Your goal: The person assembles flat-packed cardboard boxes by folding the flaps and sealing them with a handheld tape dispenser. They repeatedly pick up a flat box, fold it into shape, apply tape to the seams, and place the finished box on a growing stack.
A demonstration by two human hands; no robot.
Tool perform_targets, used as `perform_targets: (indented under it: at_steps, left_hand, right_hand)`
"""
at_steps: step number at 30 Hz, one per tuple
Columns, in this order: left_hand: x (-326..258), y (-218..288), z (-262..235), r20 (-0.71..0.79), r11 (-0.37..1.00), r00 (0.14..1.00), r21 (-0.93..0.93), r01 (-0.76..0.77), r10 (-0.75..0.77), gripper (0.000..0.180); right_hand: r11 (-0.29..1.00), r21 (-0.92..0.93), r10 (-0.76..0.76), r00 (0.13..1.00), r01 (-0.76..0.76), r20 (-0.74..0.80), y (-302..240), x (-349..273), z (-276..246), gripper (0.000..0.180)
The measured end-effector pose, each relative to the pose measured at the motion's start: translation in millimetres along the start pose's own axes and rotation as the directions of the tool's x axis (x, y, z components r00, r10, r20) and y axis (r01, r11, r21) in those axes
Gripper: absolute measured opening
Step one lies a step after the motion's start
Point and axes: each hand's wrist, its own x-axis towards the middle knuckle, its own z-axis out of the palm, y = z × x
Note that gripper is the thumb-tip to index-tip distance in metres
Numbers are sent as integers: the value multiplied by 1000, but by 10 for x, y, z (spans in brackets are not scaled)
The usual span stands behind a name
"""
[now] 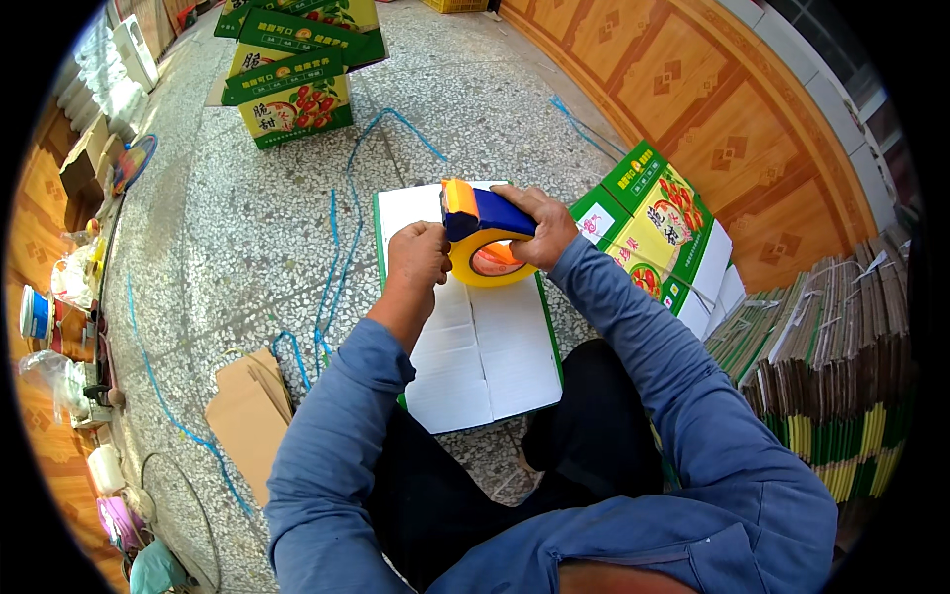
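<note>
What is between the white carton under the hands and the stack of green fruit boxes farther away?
Head view: bare speckled stone floor with loose blue strapping cord only.

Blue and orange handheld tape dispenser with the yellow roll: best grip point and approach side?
Probably the blue handle of the blue and orange tape dispenser, approached from the person's right. The right hand already wraps it there; the handle juts toward that side, clear of the yellow tape roll below. The left hand is closed just left of the roll, crowding that side.
</note>
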Motion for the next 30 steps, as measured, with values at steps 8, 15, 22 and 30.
perform_targets:
  at_steps: [8, 15, 22, 30]
  left_hand:
    - [5, 10, -228, 168, 995, 980, 6, 104, -103, 11]
    - [156, 72, -1038, -108, 976, 976, -81, -200, 191, 11]
    - [-108, -104, -623, 210, 998, 977, 60, 8, -21, 21]
    - [41, -194, -416, 173, 985, 979, 155, 78, -105, 17]
  right_hand:
    - [989, -6, -147, 989, 147, -4, -36, -69, 68, 68]
    - [962, -210, -153, 982, 174, 113, -139, -62, -213, 69]
    - [993, -9, -119, 993, 119, -15, 98, -83, -138, 65]
    - [992, 23, -126, 992, 125, 30, -95, -7, -14, 68]
